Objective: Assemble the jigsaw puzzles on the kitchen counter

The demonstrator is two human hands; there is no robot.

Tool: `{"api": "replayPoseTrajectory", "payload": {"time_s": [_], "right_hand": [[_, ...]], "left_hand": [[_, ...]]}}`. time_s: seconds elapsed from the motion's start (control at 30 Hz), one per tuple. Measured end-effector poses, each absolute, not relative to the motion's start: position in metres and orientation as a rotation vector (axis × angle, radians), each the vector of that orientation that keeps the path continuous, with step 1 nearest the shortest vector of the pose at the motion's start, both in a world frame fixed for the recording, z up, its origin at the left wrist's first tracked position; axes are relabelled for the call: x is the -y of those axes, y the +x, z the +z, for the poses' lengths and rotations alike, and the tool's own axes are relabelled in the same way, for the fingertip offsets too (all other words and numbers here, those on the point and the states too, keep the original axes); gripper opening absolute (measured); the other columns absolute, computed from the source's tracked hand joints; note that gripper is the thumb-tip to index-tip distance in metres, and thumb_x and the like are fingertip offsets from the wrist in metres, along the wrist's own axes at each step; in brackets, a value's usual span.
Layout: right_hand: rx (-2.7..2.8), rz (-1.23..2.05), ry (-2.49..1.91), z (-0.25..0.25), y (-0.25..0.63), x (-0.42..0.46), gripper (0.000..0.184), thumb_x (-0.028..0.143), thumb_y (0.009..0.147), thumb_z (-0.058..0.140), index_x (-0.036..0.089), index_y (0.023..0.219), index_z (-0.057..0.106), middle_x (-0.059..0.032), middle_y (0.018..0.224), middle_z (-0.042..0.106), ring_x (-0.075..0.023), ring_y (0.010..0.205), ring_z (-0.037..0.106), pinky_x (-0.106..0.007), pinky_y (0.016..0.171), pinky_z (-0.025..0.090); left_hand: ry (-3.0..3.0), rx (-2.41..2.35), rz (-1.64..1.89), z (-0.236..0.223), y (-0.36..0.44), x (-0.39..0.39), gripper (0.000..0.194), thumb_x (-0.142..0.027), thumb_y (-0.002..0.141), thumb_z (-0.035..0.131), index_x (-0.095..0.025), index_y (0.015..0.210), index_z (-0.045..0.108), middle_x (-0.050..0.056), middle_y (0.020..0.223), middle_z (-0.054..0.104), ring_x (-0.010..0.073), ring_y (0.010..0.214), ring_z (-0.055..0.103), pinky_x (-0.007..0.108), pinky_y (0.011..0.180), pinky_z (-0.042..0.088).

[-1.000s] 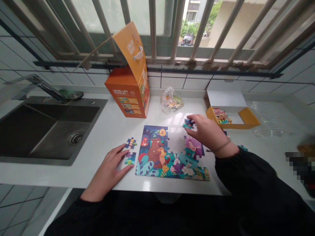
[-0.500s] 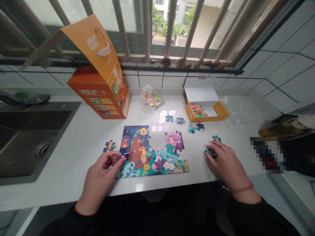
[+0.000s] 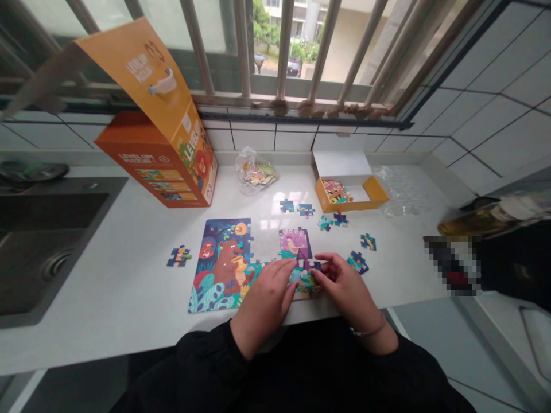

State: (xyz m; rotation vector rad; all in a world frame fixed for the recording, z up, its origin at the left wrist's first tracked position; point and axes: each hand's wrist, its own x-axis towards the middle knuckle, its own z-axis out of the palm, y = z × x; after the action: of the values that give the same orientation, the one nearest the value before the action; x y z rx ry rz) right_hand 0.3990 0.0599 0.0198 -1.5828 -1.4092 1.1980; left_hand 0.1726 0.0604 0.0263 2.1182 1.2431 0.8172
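Note:
A partly joined jigsaw puzzle (image 3: 224, 264) with a bear and forest animals lies flat on the counter. My left hand (image 3: 267, 295) rests over its lower middle, fingers stretched out together and thumb apart, covering part of the picture. At the puzzle's right side, my right hand (image 3: 346, 284) pinches a small dark purple puzzle piece (image 3: 311, 265) below the section with a pink bird (image 3: 295, 244). Whether that piece is joined, I cannot tell. Just beyond the right hand lies a loose teal puzzle piece (image 3: 358, 262), and another loose piece (image 3: 368, 242) sits behind it.
More loose pieces (image 3: 306, 210) lie behind the puzzle, and one (image 3: 179, 256) at its left. An orange puzzle box (image 3: 163, 178), a clear bag of pieces (image 3: 257, 174) and an open yellow box (image 3: 355, 201) stand at the back. A sink (image 3: 112, 189) is left; a bottle (image 3: 477, 218) is right.
My left hand has moved right from the puzzle's left edge, where it held a dark piece. My right hand has let go of the teal piece and come left to the puzzle. The view has shifted.

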Motion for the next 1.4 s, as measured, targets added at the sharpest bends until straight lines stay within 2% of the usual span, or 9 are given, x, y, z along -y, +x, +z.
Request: {"api": "replayPoseTrajectory", "payload": {"time_s": [0.2,0.37,0.53,0.83,1.07,1.27,1.4], "right_hand": [[1.517,1.142,-1.667,0.008,0.411,-0.08,0.031,0.043,0.093,0.076,0.023,0.116,0.069,-0.0015,0.087,0.076,-0.0219,0.079,0.075,-0.034,0.073,0.06],[1.643,0.96,-1.803,0.016,0.402,-0.083,0.023,0.038,0.093,0.078,0.023,0.11,0.074,0.0013,0.081,0.074,-0.0196,0.07,0.072,-0.033,0.069,0.055],[1.767,0.837,-1.847,0.025,0.398,-0.084,0.017,0.031,0.094,0.08,0.023,0.109,0.076,0.0013,0.081,0.075,-0.0197,0.073,0.072,-0.033,0.071,0.052],[1.924,0.634,-1.806,0.022,0.398,-0.088,0.018,0.022,0.092,0.082,0.02,0.109,0.077,-0.0045,0.093,0.073,-0.0217,0.081,0.07,-0.036,0.08,0.057],[1.975,0.591,-1.714,0.023,0.394,-0.084,0.013,0.019,0.097,0.076,0.02,0.109,0.074,-0.0071,0.101,0.073,-0.0213,0.082,0.07,-0.037,0.084,0.06],[1.957,0.617,-1.694,0.023,0.394,-0.083,0.006,0.02,0.097,0.074,0.021,0.103,0.074,-0.0068,0.098,0.072,-0.021,0.078,0.069,-0.038,0.082,0.062],[1.963,0.683,-1.696,0.026,0.396,-0.084,0.01,0.017,0.096,0.073,0.021,0.105,0.074,-0.0064,0.1,0.072,-0.0201,0.079,0.071,-0.038,0.083,0.062]], "left_hand": [[2.478,-1.256,0.547,0.007,0.177,-0.061,0.055,-0.034,0.104,0.069,-0.014,0.154,0.058,0.018,0.161,0.061,0.037,0.148,0.058,0.058,0.125,0.048],[2.522,-1.277,0.458,0.002,0.179,-0.059,0.06,-0.039,0.105,0.067,-0.015,0.158,0.055,0.017,0.168,0.054,0.035,0.153,0.053,0.056,0.128,0.043],[2.536,-1.27,0.433,0.004,0.178,-0.059,0.056,-0.04,0.106,0.065,-0.017,0.157,0.057,0.015,0.167,0.055,0.0365,0.151,0.054,0.057,0.127,0.044],[2.591,-1.257,0.41,0.004,0.179,-0.059,0.054,-0.038,0.107,0.063,-0.02,0.157,0.058,0.015,0.169,0.053,0.0377,0.15,0.054,0.058,0.126,0.045],[2.617,-1.255,0.411,0.005,0.18,-0.06,0.054,-0.039,0.109,0.058,-0.017,0.159,0.057,0.016,0.167,0.055,0.0377,0.149,0.053,0.058,0.126,0.044],[2.581,-1.246,0.439,0.003,0.181,-0.061,0.057,-0.04,0.107,0.062,-0.017,0.159,0.056,0.016,0.166,0.055,0.0372,0.149,0.053,0.058,0.127,0.043],[2.563,-1.237,0.436,0.004,0.179,-0.062,0.057,-0.04,0.108,0.062,-0.019,0.16,0.055,0.015,0.167,0.055,0.0368,0.149,0.053,0.058,0.126,0.043]]}}
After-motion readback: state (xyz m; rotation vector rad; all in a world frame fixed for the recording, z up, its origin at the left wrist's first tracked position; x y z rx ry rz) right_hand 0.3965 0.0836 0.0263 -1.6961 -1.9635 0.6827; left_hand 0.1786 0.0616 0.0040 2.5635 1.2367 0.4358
